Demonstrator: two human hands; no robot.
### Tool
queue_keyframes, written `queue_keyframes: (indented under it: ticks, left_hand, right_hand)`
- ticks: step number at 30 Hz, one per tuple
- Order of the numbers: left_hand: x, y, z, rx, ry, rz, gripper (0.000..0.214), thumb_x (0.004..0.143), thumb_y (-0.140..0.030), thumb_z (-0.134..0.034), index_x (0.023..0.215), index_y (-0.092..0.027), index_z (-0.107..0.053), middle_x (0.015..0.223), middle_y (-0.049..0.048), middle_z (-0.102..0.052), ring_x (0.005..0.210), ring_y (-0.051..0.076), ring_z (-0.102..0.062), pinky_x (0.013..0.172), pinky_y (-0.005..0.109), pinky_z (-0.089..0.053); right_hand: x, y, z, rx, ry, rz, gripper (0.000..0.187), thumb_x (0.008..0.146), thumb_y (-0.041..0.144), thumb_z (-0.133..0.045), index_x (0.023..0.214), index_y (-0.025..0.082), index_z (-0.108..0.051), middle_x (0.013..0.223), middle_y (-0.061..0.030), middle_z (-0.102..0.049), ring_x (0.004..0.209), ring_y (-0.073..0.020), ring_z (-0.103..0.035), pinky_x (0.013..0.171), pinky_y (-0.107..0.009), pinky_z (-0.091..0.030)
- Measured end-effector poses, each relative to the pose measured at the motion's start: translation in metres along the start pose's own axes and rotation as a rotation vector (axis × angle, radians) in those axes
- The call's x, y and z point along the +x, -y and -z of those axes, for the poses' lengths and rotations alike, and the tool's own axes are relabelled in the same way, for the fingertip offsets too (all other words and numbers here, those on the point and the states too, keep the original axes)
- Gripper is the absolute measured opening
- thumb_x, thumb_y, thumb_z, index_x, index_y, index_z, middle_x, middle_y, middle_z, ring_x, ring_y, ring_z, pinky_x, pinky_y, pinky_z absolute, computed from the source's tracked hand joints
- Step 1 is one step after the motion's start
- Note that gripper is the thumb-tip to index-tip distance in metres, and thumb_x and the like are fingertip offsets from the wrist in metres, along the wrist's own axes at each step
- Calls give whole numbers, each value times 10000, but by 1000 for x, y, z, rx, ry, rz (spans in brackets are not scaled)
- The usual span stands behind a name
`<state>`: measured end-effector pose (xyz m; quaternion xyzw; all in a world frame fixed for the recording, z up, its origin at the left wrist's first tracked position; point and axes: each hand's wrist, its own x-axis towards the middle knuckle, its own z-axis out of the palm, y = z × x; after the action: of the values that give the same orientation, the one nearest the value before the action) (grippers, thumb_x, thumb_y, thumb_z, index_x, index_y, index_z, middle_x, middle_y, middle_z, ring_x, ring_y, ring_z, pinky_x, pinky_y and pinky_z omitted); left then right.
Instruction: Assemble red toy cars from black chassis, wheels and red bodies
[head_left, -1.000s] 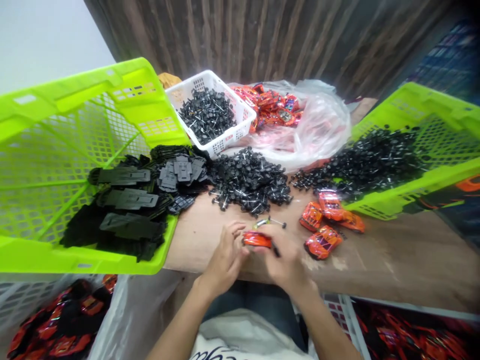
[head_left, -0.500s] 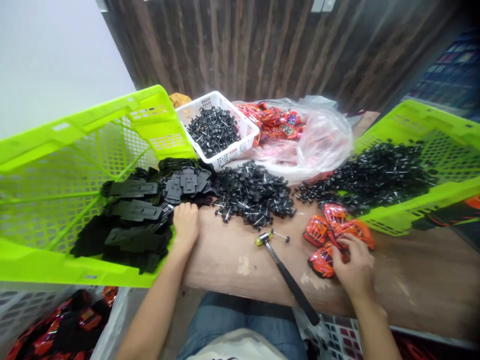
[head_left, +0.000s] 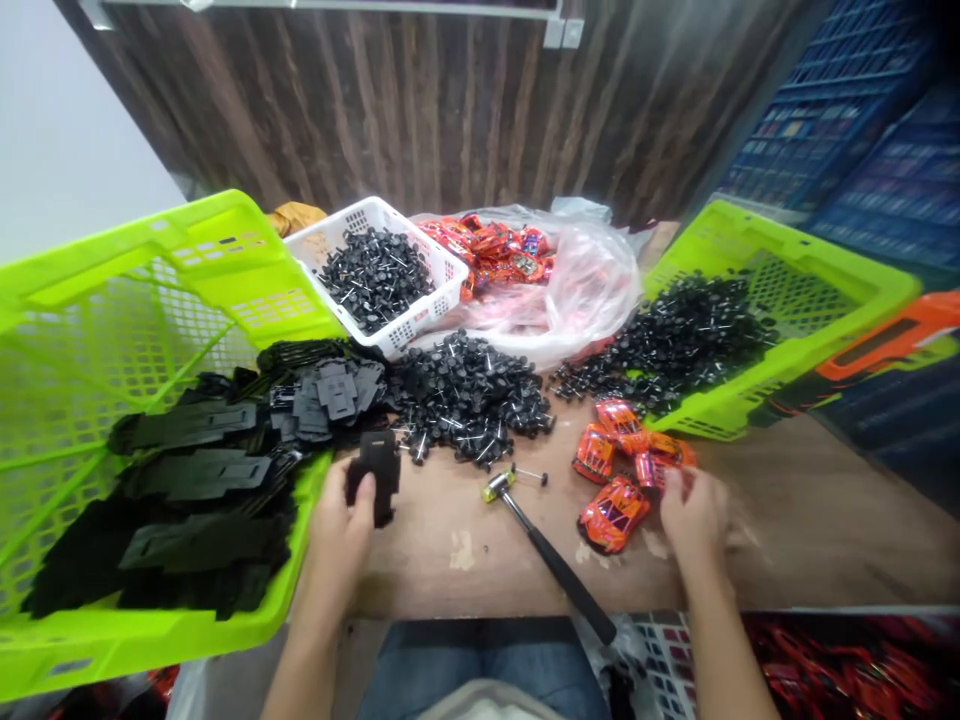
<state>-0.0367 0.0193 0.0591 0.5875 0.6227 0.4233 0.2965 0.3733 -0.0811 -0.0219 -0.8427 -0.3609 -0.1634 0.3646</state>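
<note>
My left hand grips a flat black plastic toy car base plate, thumb across its face, just above the table. At the right, my right hand has its fingers closed at the edge of a shiny orange toy car body, among several like it. One separate orange car body lies in front of that cluster. Between my hands rests a hammer with a yellow-ended head and black handle. Beside its head lies a wheel axle.
A tilted green crate on the left holds stacked black plates. Loose black wheel axles are heaped mid-table. Behind them stand a white basket of axles and a plastic bag with orange bodies. Another green crate spills axles at right.
My left hand has lifted a black base plate from beside the stack. My right hand has shifted slightly among the orange bodies. The whole view has turned to the right.
</note>
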Motion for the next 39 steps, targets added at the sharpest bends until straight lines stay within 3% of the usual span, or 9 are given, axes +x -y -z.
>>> queue_keyframes:
  ticks: [5,9,14,17,21,29,33,37,39]
  left_hand:
    - [-29,-5,-42,-679,356,321,598,649,-353,-743,1186,-190,-539,852,2,-599,692,122,-588,602,210,-474]
    - [-44,-14,-62,-863,523,531,495,679,-327,-737,1118,-164,-578,765,-9,-601,601,95,-588,564,198,-475]
    - [-46,-20,-76,-963,599,809,394,787,-368,-612,1110,-146,-564,807,88,-695,627,184,-686,557,257,-520]
    - [-46,-21,-80,-966,606,817,367,778,-359,-608,1074,-154,-538,725,79,-696,549,195,-676,438,229,-468]
    - [-48,-18,-81,-937,564,686,378,686,-350,-706,948,-160,-509,664,49,-683,488,176,-645,429,230,-467]
    - [-46,-7,-78,-861,483,518,423,645,-380,-740,924,-148,-524,648,30,-669,533,191,-654,484,288,-523]
    - [-45,5,-60,-775,338,474,384,620,-346,-751,874,-138,-554,648,2,-649,509,152,-627,490,262,-520]
    - [-41,20,-37,-690,171,468,362,614,-336,-739,871,-146,-568,641,-24,-634,455,114,-578,466,242,-501]
    - [-39,27,-30,-649,132,463,359,610,-336,-737,868,-150,-568,627,-31,-625,448,117,-571,455,245,-495]
  right_hand:
    - [-22,-14,-4,-11,69,-99,498,889,498,-297,1181,165,-527,1172,-165,-551,1118,-315,-475,939,-480,-337]
    - [1,23,-5,-35,41,64,458,902,417,-324,1182,107,-512,1207,-195,-539,1156,-299,-459,973,-451,-325]
    - [67,106,-46,-201,520,340,285,912,229,-355,1078,160,-576,1081,-121,-629,1043,-203,-542,931,-337,-348]
    - [93,134,-82,-255,621,348,224,866,163,-456,1030,109,-600,1060,-165,-629,1033,-226,-556,926,-364,-342]
    - [101,134,-106,-286,713,313,222,850,161,-521,1025,51,-599,1078,-181,-613,992,-213,-579,876,-350,-398]
    - [108,135,-71,-158,671,221,208,813,122,-475,962,52,-601,1048,-215,-629,1012,-242,-580,866,-321,-400]
    - [63,158,-28,16,738,205,214,830,240,-484,1005,133,-548,922,-114,-677,822,-188,-640,730,-283,-471]
    - [-41,181,1,546,1450,81,145,811,288,-508,915,187,-504,702,-7,-672,524,-133,-607,505,-237,-458]
    - [-83,188,7,542,1528,57,92,818,278,-498,846,191,-494,640,7,-647,459,-118,-564,473,-226,-425]
